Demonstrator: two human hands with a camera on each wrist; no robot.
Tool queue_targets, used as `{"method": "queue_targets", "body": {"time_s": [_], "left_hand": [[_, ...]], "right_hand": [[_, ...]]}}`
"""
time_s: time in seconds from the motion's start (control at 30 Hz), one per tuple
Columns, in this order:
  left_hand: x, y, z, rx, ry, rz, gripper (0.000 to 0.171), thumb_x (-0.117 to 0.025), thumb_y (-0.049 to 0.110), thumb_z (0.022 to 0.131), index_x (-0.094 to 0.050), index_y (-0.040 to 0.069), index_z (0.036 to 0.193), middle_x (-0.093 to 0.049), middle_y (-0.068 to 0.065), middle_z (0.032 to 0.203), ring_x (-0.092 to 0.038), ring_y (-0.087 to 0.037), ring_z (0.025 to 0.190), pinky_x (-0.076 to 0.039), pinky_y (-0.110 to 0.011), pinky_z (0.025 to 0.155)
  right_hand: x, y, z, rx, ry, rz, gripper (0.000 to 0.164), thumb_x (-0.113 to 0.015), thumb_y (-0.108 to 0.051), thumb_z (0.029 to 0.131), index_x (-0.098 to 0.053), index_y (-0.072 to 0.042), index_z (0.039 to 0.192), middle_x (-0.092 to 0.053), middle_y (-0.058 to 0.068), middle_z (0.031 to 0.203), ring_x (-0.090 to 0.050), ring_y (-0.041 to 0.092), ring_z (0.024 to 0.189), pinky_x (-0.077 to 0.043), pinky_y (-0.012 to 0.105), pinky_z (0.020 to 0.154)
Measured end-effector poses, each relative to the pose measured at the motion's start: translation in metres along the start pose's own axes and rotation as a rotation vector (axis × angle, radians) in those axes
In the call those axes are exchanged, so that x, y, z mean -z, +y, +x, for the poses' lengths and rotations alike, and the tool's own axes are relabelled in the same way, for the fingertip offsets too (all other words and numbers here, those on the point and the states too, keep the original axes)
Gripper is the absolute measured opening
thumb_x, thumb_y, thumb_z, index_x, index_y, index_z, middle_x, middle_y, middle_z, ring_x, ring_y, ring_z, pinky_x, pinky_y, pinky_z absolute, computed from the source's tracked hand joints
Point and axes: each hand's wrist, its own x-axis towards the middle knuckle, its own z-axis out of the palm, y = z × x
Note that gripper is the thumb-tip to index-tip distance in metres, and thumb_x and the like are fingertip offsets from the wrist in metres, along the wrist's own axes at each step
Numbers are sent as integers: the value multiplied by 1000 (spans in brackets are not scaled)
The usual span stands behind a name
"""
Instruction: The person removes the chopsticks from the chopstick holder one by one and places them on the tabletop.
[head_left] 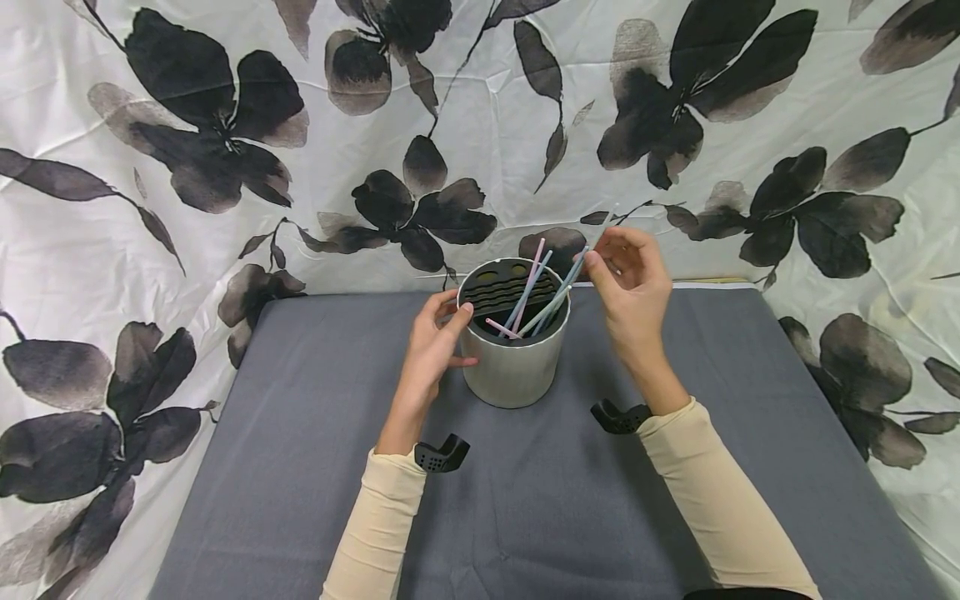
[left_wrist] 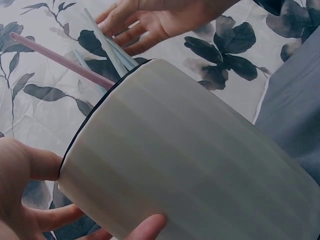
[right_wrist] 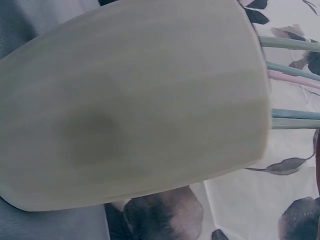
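A pale grey round holder [head_left: 513, 371] with a black slotted insert [head_left: 495, 287] stands upright on the table. Several thin pastel straws, among them a pink straw [head_left: 536, 271] and a blue straw [head_left: 531, 292], lean out of its front opening. My left hand [head_left: 433, 337] grips the holder's left side, thumb at the rim; its fingertips show against the wall in the left wrist view. At the right, above the rim, my right hand [head_left: 630, 279] pinches slanted blue-green straws [head_left: 573, 271] near their upper ends. The holder's pale wall [right_wrist: 150, 100] fills much of the right wrist view.
A grey cloth [head_left: 510, 517] covers the table. Behind it hangs a white curtain [head_left: 525, 142] with dark flowers, close to the table's back edge. A black wrist camera [head_left: 442, 454] sits on the left wrist, another camera [head_left: 618, 417] on the right.
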Motion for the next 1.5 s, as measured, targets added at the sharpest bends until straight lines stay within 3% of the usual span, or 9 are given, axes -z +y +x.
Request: {"method": "queue_targets", "body": {"time_s": [0.47,0.8,1.17,1.3,1.5], "left_hand": [[2,-4,-1,2,-3,6,44,-64,31,105,-54,21,146,-57,-10,142,-58,-27,134,-69,-50,67],[4,-3,-1,1,1,4,44,-65,32,104,-55,21,145,-57,-9,142,-57,-27,134,-69,-49,66],[3,-5,0,-3,-7,-2,45,-65,33,104,-54,21,147,-57,-9,143,-56,-27,137,-69,-48,66],[2,-5,1,-1,-4,-2,46,-65,34,104,-53,21,147,-56,-9,143,-56,-26,136,-69,-52,69],[1,-5,2,-3,-3,-6,46,-65,33,104,-53,21,147,-56,-10,142,-56,-26,136,-69,-52,69]], "right_hand": [[0,-17,15,85,71,64,33,-70,15,90,-62,8,121,-66,12,97,-72,28,83,-65,30,74],[-4,-31,30,118,232,208,31,-69,17,90,-66,10,120,-70,24,101,-72,31,79,-67,37,73],[-4,-47,44,114,325,213,32,-72,13,90,-66,12,121,-70,29,102,-69,33,79,-66,34,69],[0,-52,49,68,324,240,33,-73,13,89,-66,13,121,-71,28,101,-70,31,77,-66,32,67],[9,-55,46,-126,297,271,37,-77,11,86,-67,12,122,-75,24,99,-71,27,76,-64,27,61]]}}
